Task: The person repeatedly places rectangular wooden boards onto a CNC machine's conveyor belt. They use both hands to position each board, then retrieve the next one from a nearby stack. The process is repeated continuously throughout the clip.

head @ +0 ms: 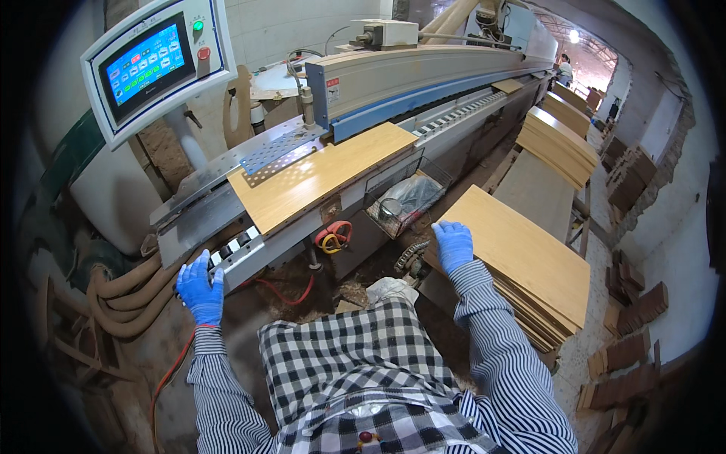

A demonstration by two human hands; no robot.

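My left hand, in a blue glove, is at the near end of the roller rail of an edge banding machine. Its thumb and fingers are spread around the rail's end; what lies under the palm is hidden. A wood-faced board lies flat on the machine's feed bed, partly below a perforated blue plate. To the right, my right hand, gloved too, is at the near-left corner of a stack of wood-faced boards. Its fingertips curl, and whether they grip a board cannot be made out.
A control panel with a lit touchscreen stands at upper left. Below the bed hang a wire basket and red-handled scissors. Ribbed hoses lie at left. More board stacks line the right, and a person is far off.
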